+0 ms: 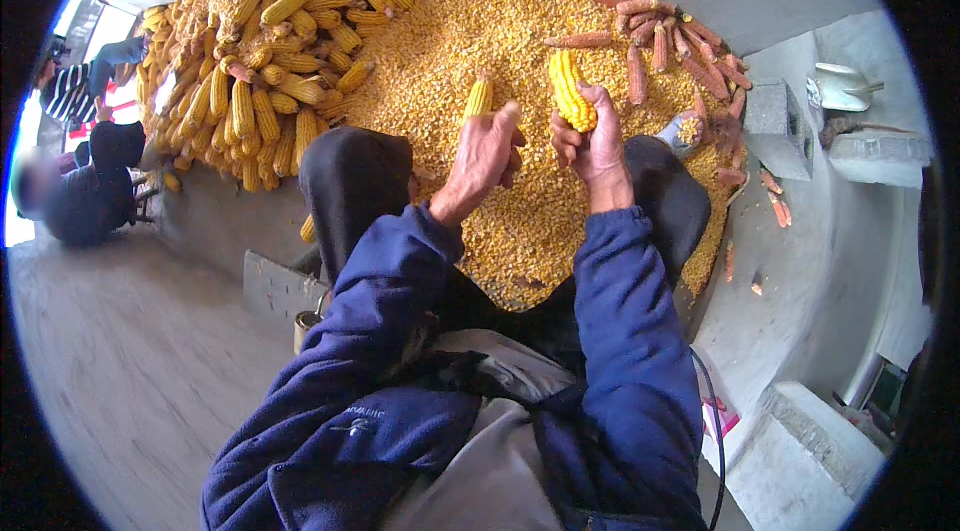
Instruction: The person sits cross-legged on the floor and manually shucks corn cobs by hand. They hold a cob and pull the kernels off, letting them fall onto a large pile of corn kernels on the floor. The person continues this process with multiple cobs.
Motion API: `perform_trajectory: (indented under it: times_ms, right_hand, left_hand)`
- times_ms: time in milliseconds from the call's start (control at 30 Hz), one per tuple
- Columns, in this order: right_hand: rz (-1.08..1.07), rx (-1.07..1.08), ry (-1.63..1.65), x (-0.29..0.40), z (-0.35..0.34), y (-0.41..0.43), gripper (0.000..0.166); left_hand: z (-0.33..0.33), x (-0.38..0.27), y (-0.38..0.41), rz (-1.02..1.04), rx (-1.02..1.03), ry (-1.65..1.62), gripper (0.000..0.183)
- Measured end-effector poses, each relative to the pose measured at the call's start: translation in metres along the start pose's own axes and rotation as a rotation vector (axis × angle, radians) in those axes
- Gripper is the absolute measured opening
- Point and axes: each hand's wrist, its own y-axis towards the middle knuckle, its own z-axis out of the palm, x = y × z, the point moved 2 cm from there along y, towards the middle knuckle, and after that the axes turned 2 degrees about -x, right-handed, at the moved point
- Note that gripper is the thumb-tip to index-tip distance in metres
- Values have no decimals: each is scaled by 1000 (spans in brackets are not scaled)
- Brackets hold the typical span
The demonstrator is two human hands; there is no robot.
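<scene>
My right hand (pixel 600 144) grips a bright yellow ear of corn (pixel 571 92), held tilted with its upper end pointing away from me. To its left is my left hand (pixel 486 159), fingers curled and thumb raised, a short distance from that ear. Another yellow ear (pixel 478 97) shows just beyond my left hand. Its lower end is hidden by the hand, so whether I hold it or it lies on the grain is unclear. Beneath both hands spreads a heap of loose corn kernels (pixel 465 13), reaching down between my knees.
A tall stack of unshelled ears (pixel 262 95) rises at the left. Stripped reddish cobs (pixel 660 47) lie at the upper right, beside a concrete block (pixel 776 129) and a pale scoop (pixel 841 86). A person (pixel 94 186) sits at the far left. A black cable (pixel 716 426) runs beside my right arm.
</scene>
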Motion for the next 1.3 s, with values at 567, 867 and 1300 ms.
perform_trajectory:
  times_ms: [567,867,1300]
  right_hand:
    - [-273,-142,-488,-29,27,-87,30]
    - [-342,-184,-521,-34,22,-82,28]
    - [-295,-286,-384,-28,25,-76,39]
  left_hand:
    - [30,49,5,-109,331,-703,43]
    - [17,38,-5,-160,416,-472,43]
    - [-2,-5,-61,20,538,12,43]
